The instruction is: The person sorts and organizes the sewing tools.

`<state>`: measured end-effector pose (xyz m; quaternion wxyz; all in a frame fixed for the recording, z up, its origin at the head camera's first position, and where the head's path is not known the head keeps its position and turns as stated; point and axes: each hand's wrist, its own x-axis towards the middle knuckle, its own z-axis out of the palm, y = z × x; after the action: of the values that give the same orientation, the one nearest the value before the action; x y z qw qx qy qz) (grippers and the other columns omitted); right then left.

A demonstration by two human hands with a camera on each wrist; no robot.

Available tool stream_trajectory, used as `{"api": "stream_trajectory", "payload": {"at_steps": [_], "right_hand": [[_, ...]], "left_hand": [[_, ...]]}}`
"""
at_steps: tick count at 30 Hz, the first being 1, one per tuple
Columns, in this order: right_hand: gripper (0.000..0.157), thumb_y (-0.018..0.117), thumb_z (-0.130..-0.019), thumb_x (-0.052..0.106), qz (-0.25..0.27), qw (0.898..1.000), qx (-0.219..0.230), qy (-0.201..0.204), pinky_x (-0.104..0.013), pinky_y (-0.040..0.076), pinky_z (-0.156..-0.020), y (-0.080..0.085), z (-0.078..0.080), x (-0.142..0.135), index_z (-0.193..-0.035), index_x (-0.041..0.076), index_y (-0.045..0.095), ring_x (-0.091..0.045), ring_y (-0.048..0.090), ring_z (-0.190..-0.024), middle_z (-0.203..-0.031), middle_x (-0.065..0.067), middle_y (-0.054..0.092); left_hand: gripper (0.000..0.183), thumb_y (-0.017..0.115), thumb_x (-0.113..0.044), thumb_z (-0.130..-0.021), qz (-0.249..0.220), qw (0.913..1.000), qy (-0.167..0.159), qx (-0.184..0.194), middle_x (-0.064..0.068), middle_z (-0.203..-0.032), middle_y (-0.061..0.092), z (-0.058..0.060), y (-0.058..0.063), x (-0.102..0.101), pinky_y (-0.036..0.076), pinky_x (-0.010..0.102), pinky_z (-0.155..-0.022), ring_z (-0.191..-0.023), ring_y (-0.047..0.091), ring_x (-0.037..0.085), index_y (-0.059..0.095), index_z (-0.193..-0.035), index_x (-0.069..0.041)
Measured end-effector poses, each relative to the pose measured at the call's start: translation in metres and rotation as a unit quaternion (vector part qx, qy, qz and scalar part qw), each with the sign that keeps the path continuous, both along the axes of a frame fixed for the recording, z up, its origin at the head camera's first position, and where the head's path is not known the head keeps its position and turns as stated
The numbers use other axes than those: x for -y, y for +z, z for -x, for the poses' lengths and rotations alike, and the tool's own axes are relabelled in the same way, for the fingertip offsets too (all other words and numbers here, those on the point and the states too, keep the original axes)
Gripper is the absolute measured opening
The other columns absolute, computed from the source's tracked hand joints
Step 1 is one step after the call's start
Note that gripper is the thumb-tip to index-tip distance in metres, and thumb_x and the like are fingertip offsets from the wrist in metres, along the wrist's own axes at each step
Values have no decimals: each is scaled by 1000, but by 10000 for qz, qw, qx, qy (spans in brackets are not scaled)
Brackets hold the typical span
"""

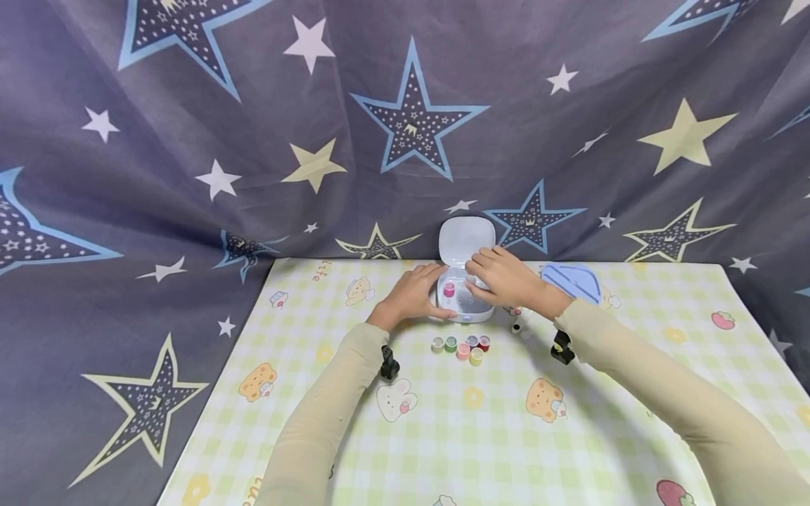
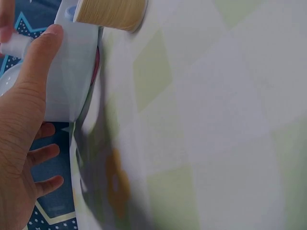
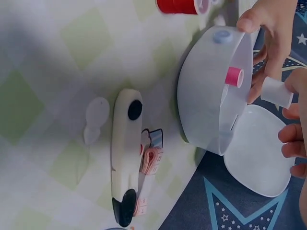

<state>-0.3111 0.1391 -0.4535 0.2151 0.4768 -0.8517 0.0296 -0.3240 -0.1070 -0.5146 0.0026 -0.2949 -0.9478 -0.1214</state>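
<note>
At the left side of the white box (image 3: 204, 96), the left hand (image 1: 414, 292) holds this box, its thumb lying on the front wall and its fingers behind the left corner. The box stands on the table (image 1: 405, 450), and its lid (image 1: 467, 239) is raised behind it. Inside the box, toward its left, stands a pink spool (image 1: 448, 289). Before the front of the box, six small spools are gathered: whitish, green, light pink, grey, yellow (image 1: 477, 357) and red (image 1: 484, 343). Above the right part of the box, the right hand (image 1: 506, 280) pinches a white spool (image 3: 277, 92) between thumb and finger. To the right of the box lie a white-and-black tool (image 3: 126, 148) and, beside this tool, a folded pink tape (image 3: 151, 160). Farther right from the box is a light-blue flat piece (image 1: 572, 282), partly covered by the right arm.
</note>
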Motion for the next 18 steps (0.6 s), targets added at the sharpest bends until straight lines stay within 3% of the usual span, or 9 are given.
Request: {"api": "stream_trajectory", "payload": {"at_steps": [18], "right_hand": [[23,72,-94,26,-613,9958,636,-236,-44,47,-81,-12,18,9,-108,8,65,-29,60,-90,-94,-9,65]], "left_hand": [[111,81,-69,-72,-149,9999,-48,17,6,-156,46,-3,2,0,43,49,-113,-139,46,28,38,-157,-11]]}}
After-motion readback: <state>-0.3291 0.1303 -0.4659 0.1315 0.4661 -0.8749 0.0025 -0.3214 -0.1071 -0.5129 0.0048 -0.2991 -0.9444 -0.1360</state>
